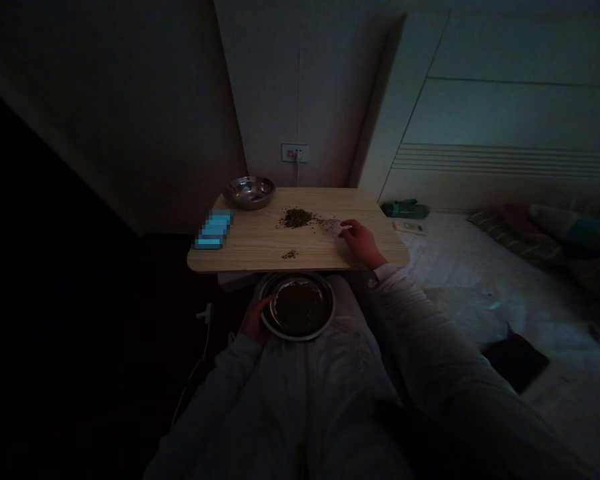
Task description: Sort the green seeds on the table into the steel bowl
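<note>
My left hand [256,321] grips the left rim of a round metal bowl [330,313] that rests on my lap. Inside this bowl lies a heap of small dark green grains [300,305]. Over the right part of the small wooden table [250,257], my right hand [361,243] hovers or rests with bent fingers, thumb and forefinger slightly apart. Just left of its fingertips is a thin scatter of pale purplish bits [329,227]. A pile of green grains [298,217] sits mid-table, and a few dark bits [290,254] lie near the front edge.
At the table's back left stands a second metal bowl [250,193], with a lit phone [214,230] in front of it. A bed [450,267] on the right holds a green bottle [405,209], a pale remote [409,227] and a dark flat item [516,360]. The room is dim.
</note>
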`<act>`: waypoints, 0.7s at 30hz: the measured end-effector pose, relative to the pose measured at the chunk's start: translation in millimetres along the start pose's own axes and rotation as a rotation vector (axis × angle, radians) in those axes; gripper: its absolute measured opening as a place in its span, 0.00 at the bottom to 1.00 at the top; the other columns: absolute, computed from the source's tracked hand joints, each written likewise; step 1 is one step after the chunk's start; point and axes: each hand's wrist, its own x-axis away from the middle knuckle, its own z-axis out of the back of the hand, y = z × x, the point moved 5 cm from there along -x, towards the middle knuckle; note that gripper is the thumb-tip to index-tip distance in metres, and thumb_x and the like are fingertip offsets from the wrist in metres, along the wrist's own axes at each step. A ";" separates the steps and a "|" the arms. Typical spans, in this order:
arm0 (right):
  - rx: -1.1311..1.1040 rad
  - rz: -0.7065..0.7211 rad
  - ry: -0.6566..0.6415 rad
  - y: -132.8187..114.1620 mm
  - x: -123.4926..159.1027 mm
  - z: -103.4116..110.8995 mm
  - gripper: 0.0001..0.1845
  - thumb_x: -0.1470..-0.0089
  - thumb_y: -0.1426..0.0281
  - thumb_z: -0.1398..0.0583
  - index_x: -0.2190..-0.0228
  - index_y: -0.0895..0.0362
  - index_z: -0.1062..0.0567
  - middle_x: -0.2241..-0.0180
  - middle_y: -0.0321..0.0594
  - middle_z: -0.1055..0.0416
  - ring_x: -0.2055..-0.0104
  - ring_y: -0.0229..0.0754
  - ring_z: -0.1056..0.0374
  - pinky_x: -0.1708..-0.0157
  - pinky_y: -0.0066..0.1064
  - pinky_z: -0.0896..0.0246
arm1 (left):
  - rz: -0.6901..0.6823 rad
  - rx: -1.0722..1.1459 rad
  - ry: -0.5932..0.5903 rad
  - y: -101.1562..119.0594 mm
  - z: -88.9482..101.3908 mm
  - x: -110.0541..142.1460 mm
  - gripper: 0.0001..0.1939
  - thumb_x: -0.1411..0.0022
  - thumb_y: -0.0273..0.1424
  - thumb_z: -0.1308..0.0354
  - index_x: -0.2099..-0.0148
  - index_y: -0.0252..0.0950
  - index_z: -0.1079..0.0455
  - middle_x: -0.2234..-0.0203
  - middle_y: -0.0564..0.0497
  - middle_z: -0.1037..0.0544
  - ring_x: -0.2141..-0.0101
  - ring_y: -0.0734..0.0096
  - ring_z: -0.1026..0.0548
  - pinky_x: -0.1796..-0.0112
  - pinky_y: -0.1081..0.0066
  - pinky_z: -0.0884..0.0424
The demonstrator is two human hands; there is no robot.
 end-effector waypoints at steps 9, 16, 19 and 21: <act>-0.056 0.033 -0.218 -31.0 34.1 -30.3 0.13 0.49 0.71 0.47 0.61 0.57 0.29 0.71 0.38 0.24 0.72 0.37 0.32 0.67 0.29 0.40 | -0.022 -0.032 0.043 3.2 -2.2 3.8 0.08 0.47 0.28 0.45 0.69 0.34 0.25 0.75 0.45 0.19 0.57 0.57 0.24 0.54 0.63 0.30; -0.068 0.065 -0.224 -37.8 41.0 -37.0 0.12 0.49 0.72 0.46 0.62 0.56 0.29 0.72 0.36 0.24 0.72 0.36 0.32 0.68 0.28 0.40 | 0.001 -0.015 0.013 2.7 -4.4 3.4 0.09 0.46 0.28 0.47 0.70 0.35 0.25 0.73 0.45 0.18 0.57 0.57 0.24 0.54 0.64 0.30; -0.043 0.059 -0.222 -37.9 40.6 -37.7 0.12 0.49 0.72 0.46 0.62 0.56 0.29 0.72 0.37 0.24 0.71 0.37 0.31 0.68 0.29 0.40 | 0.003 -0.012 0.021 1.9 -2.4 2.3 0.08 0.46 0.28 0.47 0.70 0.35 0.25 0.73 0.44 0.18 0.56 0.57 0.25 0.54 0.63 0.30; -0.021 0.052 -0.216 -37.8 39.7 -37.3 0.12 0.49 0.72 0.47 0.61 0.57 0.29 0.72 0.38 0.24 0.71 0.38 0.31 0.67 0.29 0.40 | 0.009 -0.006 0.021 1.3 -2.0 2.6 0.08 0.46 0.28 0.47 0.70 0.35 0.26 0.73 0.44 0.18 0.55 0.56 0.25 0.53 0.63 0.30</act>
